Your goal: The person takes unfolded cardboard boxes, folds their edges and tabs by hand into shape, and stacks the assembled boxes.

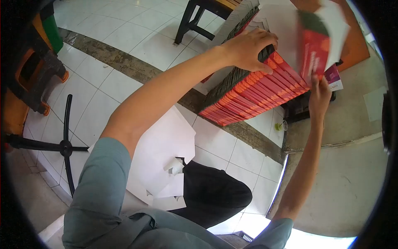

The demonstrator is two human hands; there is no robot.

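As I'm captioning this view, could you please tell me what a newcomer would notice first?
Probably the long row of red cartons at upper centre, with the left hand on top. Next, perhaps, the blurred red-and-white carton in the right hand at upper right.

I can read no word or number for certain on anything here. The red piece [314,54] in my right hand [319,97] carries white lettering along its face, lost in blur. On the stack of red pieces [253,93], the marks along the exposed edges are too small for me to make out. Past the stack's right corner, a purple-and-white card [333,78] seems to bear small print, illegible from here.
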